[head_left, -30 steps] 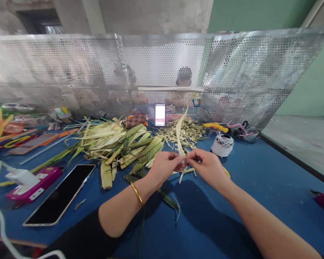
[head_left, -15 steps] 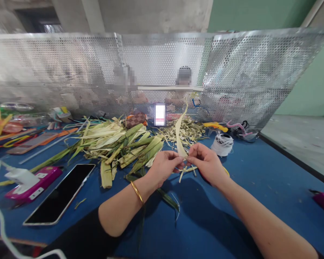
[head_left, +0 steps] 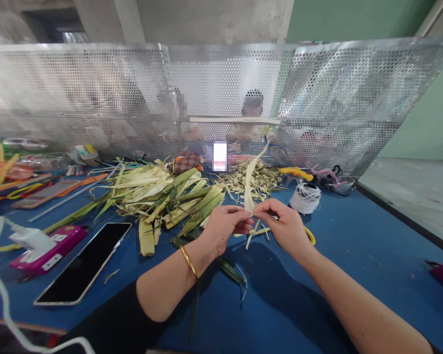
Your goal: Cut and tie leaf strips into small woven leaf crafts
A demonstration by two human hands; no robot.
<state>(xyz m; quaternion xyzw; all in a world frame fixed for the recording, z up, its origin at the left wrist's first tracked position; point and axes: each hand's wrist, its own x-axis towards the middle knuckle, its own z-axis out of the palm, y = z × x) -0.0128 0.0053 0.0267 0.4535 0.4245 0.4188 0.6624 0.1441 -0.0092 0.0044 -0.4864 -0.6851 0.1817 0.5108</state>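
Blue tabletop (head_left: 354, 228) spreads beneath the work, and the pale husk strip (head_left: 248, 182) stands up from the fingertips near its middle. Its free end has just swung over to the right, while its lower end stays caught between both hands; that suggests the grip is secure and only the loose tip is moving. The left hand (head_left: 221, 228) pinches the base narrowly between thumb and fingers, and the right hand (head_left: 284, 228) closes thumb to fingers just beside it.

Under the hands lie a few thin scraps (head_left: 257, 231). Beyond the strip is a heap of curled shreds (head_left: 264, 181), with a larger pile of husks (head_left: 170, 194) to its left and a roll of white string (head_left: 305, 199) to its right. Farther out are a dark phone (head_left: 84, 263), a magenta power strip (head_left: 46, 258) and a perforated metal screen (head_left: 221, 73).
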